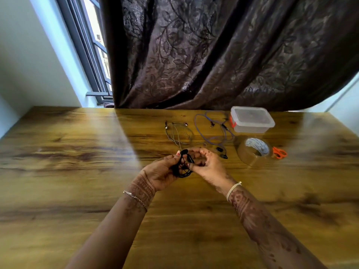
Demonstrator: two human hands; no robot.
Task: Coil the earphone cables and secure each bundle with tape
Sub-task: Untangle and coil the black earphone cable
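Note:
A black earphone cable point(183, 169) is bunched in loops between both hands above the wooden table point(77, 171). My left hand point(162, 171) grips the bundle from the left. My right hand point(207, 164) pinches the cable's upper part from the right. Behind the hands lie a grey earphone cable point(179, 133) and a loose purple-blue earphone cable point(213, 131). A roll of brown tape point(252, 151) lies flat to the right.
Orange-handled scissors point(279, 152) lie just right of the tape roll. A lidded clear plastic box point(251, 119) stands at the back right. A dark patterned curtain point(213, 55) hangs behind the table; a window point(93, 55) is at the left.

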